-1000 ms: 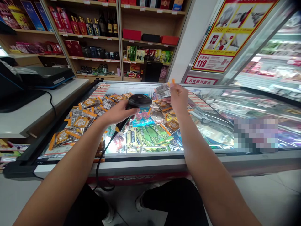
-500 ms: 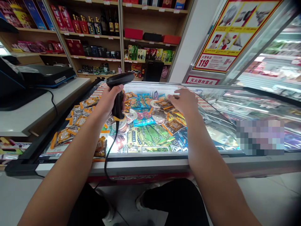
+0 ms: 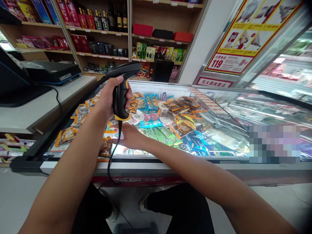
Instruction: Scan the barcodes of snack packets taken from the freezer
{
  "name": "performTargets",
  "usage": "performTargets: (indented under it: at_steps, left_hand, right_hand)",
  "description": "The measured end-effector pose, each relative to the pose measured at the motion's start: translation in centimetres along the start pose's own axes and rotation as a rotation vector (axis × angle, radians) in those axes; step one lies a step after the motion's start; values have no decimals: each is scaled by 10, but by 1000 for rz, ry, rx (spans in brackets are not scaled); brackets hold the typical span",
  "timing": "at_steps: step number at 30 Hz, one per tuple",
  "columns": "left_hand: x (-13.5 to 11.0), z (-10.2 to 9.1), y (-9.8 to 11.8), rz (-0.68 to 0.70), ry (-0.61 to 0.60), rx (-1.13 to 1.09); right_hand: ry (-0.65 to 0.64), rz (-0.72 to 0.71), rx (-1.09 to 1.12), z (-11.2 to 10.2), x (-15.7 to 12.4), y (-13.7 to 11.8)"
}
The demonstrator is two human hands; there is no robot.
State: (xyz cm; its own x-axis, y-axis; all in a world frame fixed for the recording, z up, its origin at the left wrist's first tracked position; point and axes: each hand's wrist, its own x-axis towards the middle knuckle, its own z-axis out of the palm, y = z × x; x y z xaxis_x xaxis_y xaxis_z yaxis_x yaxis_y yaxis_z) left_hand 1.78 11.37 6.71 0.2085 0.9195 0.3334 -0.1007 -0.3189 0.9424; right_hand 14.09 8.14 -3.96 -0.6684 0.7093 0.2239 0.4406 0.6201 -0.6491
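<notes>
Orange-edged packet [image 3: 105, 149], perhaps in right hand [image 3: 128, 136]

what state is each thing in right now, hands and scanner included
Left hand, closed around the scanner's handle
Barcode scanner, held up, handle roughly upright
Cable, hanging from the handle, curving down
Right hand, fingers bent, partly behind the cable; grip unclear
Brown packets, heaped, overlapping
Dark bottles, standing upright on the shelf
Red box, closed

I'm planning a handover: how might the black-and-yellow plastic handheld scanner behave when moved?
The scanner looks rigid, given its moulded shell. Its broad head above a slim handle suggests top-heaviness. The thin black cable hanging below may tug.
</notes>
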Motion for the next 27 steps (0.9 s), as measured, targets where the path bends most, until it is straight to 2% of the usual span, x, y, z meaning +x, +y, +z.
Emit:
performTargets:
  at_steps: [5,7,11,15,18,20,22,24,27]
  left_hand:
    - [-1,2,0,-11,3,2]
    - [-1,2,2,-14,21,5]
    - [-2,4,4,-27,13,-11]
    - [-3,11,0,-46,-64,-100]
    - [-5,19,-8,-95,-161,-122]
    - [-7,25,-16,-150,-230,-90]
    - [-10,31,-23,-187,-302,-69]
    - [-13,36,-27,-213,-381,-46]
    - [-18,42,-29,-245,-485,9]
  right_hand:
    - [-2,70,352,-18,2,9]
    - [46,165,533,-31,2,14]
    - [273,398,876,-60,3,26]
    - [567,480,1147,-92,2,38]
    - [674,471,1293,-119,-6,48]
    - [723,397,1273,-137,-15,54]
    - [782,332,1155,-153,-24,59]
    - [827,310,1003,-166,-33,63]
    - [818,302,790,-177,-41,67]
